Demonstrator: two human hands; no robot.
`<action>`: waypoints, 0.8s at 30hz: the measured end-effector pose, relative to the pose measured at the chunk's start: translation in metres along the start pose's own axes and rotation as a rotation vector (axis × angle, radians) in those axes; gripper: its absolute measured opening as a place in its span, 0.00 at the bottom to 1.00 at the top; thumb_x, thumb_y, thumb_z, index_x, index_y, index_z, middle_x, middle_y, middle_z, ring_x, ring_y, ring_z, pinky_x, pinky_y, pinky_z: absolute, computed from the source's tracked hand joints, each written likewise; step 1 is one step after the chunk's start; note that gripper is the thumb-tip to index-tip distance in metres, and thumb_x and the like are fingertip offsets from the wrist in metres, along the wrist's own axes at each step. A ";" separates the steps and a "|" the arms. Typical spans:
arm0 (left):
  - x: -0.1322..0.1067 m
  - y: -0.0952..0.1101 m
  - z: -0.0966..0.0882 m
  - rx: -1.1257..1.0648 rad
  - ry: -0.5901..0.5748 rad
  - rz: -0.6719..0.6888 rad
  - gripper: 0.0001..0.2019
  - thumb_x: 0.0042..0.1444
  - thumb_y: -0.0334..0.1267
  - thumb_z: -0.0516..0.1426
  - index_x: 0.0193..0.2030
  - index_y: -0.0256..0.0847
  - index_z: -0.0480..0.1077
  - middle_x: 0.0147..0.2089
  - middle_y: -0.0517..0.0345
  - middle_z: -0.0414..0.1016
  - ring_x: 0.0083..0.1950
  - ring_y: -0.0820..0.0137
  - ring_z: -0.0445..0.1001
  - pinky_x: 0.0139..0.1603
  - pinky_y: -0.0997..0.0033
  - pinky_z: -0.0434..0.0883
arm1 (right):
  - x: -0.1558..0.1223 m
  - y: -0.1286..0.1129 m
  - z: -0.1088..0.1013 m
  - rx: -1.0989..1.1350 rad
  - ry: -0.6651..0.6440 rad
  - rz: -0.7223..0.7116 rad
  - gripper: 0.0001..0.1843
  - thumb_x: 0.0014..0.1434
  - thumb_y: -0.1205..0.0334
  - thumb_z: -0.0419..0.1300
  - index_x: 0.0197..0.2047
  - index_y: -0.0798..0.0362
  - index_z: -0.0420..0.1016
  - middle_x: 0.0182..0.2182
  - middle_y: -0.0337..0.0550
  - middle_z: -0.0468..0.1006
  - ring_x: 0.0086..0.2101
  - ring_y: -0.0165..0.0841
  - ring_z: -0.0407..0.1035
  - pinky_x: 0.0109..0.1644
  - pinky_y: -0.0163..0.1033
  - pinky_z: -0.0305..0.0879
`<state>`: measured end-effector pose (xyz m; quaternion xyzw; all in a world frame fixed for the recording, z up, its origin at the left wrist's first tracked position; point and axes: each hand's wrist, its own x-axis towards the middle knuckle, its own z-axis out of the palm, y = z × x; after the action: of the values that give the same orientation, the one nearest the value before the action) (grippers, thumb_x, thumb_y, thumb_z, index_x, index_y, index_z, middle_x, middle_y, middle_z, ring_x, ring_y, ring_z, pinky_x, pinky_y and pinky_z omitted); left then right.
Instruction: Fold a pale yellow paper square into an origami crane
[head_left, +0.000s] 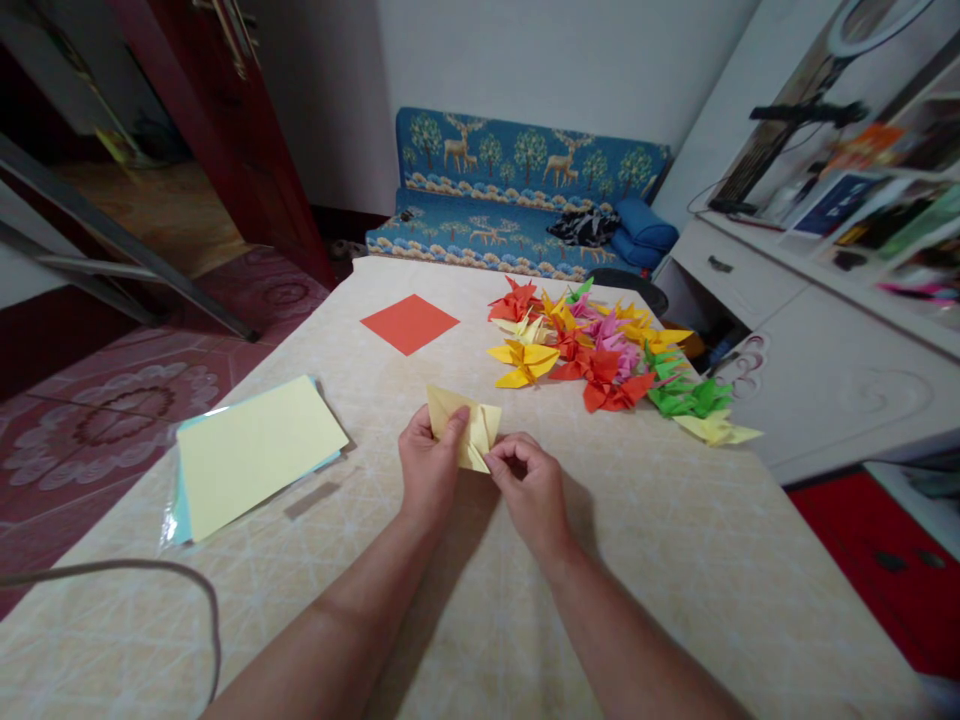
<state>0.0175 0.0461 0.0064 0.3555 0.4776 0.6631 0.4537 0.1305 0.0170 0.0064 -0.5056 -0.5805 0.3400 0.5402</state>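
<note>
A partly folded piece of pale yellow origami paper [480, 432] is held up over the middle of the table. My left hand [433, 455] grips its left side, the thumb pressed across the front face. At the lower right corner, my right hand [531, 482] pinches the paper between thumb and fingertips. Creases and overlapping flaps show on the paper. Beyond my hands lies a flat red paper square [410, 324]. To the right rests a cluster of folded paper cranes [600, 365] in red, orange, pink, green and yellow.
A stack of yellow and light blue paper [259, 455] in a clear sleeve lies at left. A grey cable [135, 565] crosses the near left of the patterned table [480, 640]. Behind stands a blue bench [480, 215]; a white cabinet [840, 370] is at right.
</note>
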 end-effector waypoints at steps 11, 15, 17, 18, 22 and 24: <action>0.004 0.004 -0.001 -0.019 -0.148 -0.164 0.14 0.44 0.43 0.65 0.32 0.34 0.73 0.26 0.59 0.75 0.23 0.75 0.69 0.25 0.76 0.65 | 0.003 0.001 -0.013 0.089 0.089 0.095 0.09 0.54 0.57 0.60 0.26 0.52 0.68 0.25 0.37 0.70 0.28 0.30 0.64 0.33 0.34 0.59; 0.006 0.004 -0.002 0.041 -0.362 -0.323 0.15 0.40 0.43 0.66 0.30 0.33 0.74 0.25 0.56 0.76 0.23 0.73 0.70 0.24 0.75 0.65 | 0.008 0.003 -0.021 0.174 0.157 0.203 0.14 0.54 0.51 0.60 0.40 0.50 0.70 0.25 0.35 0.72 0.27 0.31 0.66 0.30 0.34 0.59; 0.005 0.003 -0.003 0.063 -0.438 -0.335 0.15 0.39 0.43 0.67 0.29 0.33 0.74 0.26 0.55 0.76 0.23 0.72 0.70 0.24 0.75 0.65 | 0.009 0.005 -0.022 0.158 0.094 0.206 0.15 0.52 0.52 0.61 0.40 0.51 0.71 0.27 0.38 0.74 0.27 0.32 0.68 0.30 0.34 0.61; 0.005 0.002 -0.003 0.076 -0.464 -0.334 0.15 0.39 0.44 0.67 0.29 0.33 0.74 0.26 0.55 0.76 0.23 0.72 0.70 0.23 0.75 0.65 | 0.009 0.006 -0.021 0.132 0.076 0.195 0.13 0.51 0.53 0.62 0.38 0.52 0.72 0.28 0.40 0.75 0.28 0.32 0.68 0.30 0.34 0.62; 0.006 0.004 -0.005 0.093 -0.501 -0.351 0.17 0.41 0.46 0.66 0.30 0.33 0.74 0.26 0.53 0.75 0.23 0.72 0.69 0.22 0.76 0.64 | 0.009 0.011 -0.017 0.050 0.142 0.155 0.08 0.50 0.58 0.62 0.30 0.54 0.73 0.27 0.41 0.75 0.27 0.32 0.68 0.30 0.34 0.63; 0.007 0.007 -0.006 0.050 -0.514 -0.364 0.16 0.43 0.46 0.65 0.32 0.33 0.75 0.27 0.52 0.76 0.24 0.72 0.70 0.23 0.76 0.65 | 0.009 0.013 -0.017 0.061 0.186 0.162 0.07 0.50 0.59 0.62 0.30 0.54 0.73 0.26 0.41 0.75 0.27 0.32 0.69 0.30 0.35 0.64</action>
<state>0.0078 0.0497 0.0115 0.4310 0.4192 0.4475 0.6620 0.1506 0.0267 0.0004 -0.5633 -0.4745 0.3517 0.5778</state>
